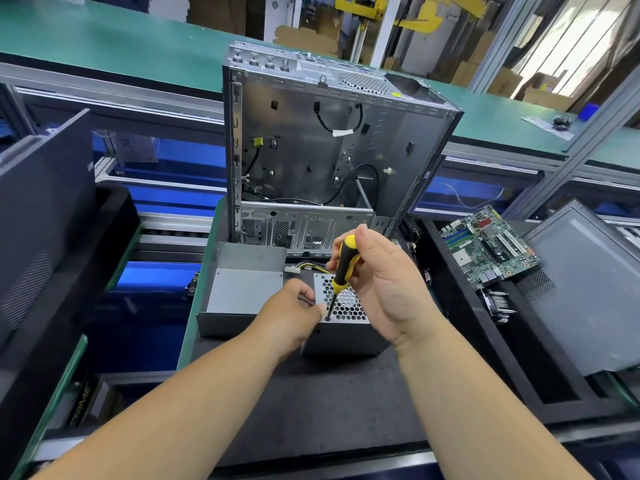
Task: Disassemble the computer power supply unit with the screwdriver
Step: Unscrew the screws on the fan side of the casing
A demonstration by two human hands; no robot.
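Bright, even overhead light fills the workshop, with daylight washing out the translucent sheeting at upper right. The bare grey steel computer case shows soft sheen, and shadows on the black foam desk mat are faint. Wide-angle distortion bows the aluminium frame rails at the edges, where detail softens; the centre is sharp.

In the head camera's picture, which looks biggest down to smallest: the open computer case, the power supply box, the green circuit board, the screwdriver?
1. Open grey metal computer case
2. Grey power supply box with honeycomb grille and green circuit board: look alike, unsure
3. Yellow-and-black screwdriver
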